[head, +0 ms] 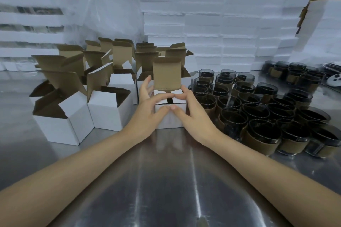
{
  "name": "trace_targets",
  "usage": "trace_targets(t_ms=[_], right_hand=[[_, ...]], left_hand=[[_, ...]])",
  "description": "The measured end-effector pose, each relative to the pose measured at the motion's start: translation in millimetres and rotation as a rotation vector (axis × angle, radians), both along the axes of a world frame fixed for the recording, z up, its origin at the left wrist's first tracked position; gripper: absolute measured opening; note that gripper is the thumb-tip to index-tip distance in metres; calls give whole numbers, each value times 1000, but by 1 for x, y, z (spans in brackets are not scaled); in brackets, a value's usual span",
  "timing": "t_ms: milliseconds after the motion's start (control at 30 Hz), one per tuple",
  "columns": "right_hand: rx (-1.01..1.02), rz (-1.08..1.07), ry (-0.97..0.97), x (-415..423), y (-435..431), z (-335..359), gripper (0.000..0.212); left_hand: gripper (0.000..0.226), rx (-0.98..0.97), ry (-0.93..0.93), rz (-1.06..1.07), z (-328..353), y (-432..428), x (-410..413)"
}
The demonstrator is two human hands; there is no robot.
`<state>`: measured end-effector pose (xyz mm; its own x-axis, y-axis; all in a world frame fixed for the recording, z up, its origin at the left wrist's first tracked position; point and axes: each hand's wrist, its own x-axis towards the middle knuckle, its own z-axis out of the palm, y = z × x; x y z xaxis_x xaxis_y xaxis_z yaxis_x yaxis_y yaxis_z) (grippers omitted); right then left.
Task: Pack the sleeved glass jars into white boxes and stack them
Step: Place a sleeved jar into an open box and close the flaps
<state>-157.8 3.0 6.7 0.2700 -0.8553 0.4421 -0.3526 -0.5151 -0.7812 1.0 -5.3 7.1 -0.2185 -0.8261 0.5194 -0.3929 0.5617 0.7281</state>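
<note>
On steel table [166, 180], left hand [147, 114] and right hand [191, 114], grips wide, press white box [170, 121].

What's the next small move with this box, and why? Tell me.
Probably fold the upright lid flap down and tuck it in: the left hand and right hand press the side flaps of the white box inward, leaving only that lid open.
</note>
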Motion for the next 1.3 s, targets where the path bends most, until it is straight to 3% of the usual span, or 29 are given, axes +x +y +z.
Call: trace_targets(t_ms=[167, 267, 400, 533, 700, 933, 1133, 1200, 1300], right_hand=[[10, 12, -100, -2, -2, -2, 25], [24, -18, -180, -2, -3, -2, 42], [-38, 21, -165, -2, -1, -3, 67], [-1, 86, -122, 0, -1, -3, 39], [-77, 14, -114, -1, -3, -3, 22], [-212, -91, -37, -3, 0, 2, 22], [-78, -39, -11, -7, 0, 6, 30], [-52, -16, -3, -8, -1, 6, 34], [-62, -34, 38, -8, -2, 3, 37]], left_hand=[[49, -7, 122, -25, 1, 0, 4], [62, 22, 207, -27, 0, -2, 4], [46, -28, 48, -18, -2, -6, 4], [48, 94, -12, -118, -7, -6, 5], [39, 159, 95, -114, -4, -3, 3], [27, 193, 155, -124, -3, -6, 2], [12, 231, 148, -81, -2, -11, 3], [16, 248, 135, -98, -3, -11, 3], [31, 351, 302, -148, -3, -12, 0]])
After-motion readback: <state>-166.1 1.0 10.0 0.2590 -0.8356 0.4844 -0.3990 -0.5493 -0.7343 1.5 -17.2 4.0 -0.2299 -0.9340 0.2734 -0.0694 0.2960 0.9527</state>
